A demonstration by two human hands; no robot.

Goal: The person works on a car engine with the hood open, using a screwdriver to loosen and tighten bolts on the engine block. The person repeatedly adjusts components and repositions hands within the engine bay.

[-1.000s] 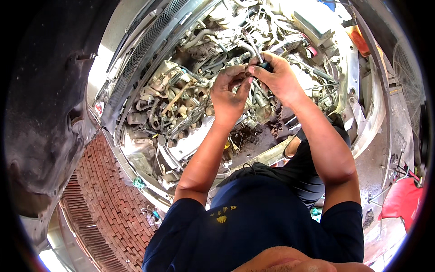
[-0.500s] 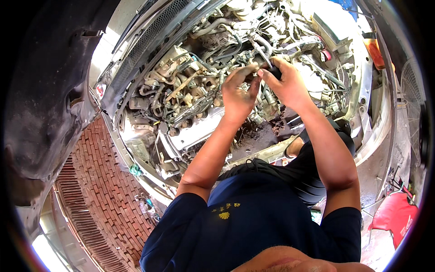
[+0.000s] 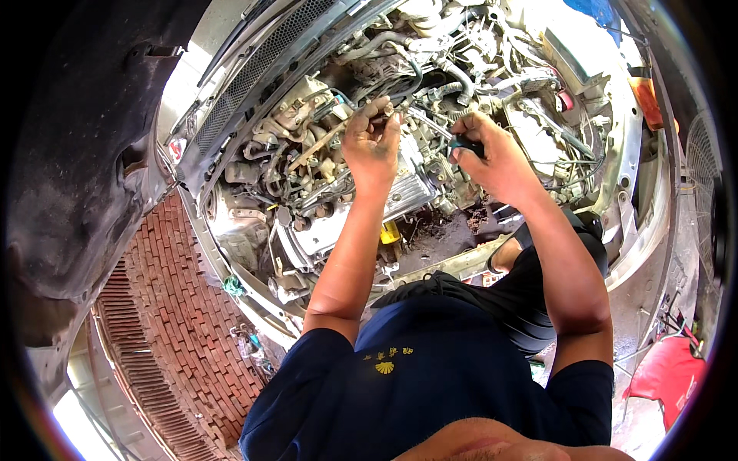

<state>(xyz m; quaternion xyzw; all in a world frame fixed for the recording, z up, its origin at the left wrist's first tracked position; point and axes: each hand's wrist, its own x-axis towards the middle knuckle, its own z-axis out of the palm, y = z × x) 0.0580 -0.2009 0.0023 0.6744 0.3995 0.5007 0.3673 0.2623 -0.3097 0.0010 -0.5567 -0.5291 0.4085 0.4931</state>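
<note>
Right hand (image 3: 493, 160) grips screwdriver (image 3: 453, 140) by its handle (image 3: 466, 146), likely to leave the shaft (image 3: 430, 124) free. Left hand (image 3: 372, 147) pinches a small part (image 3: 390, 109), type unclear, over engine (image 3: 411, 192).

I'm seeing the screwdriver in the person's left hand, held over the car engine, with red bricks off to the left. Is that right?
Not quite: the hand is wrong. The head view shows the screwdriver in the right hand, over the car engine, with red bricks off to the left.
</note>
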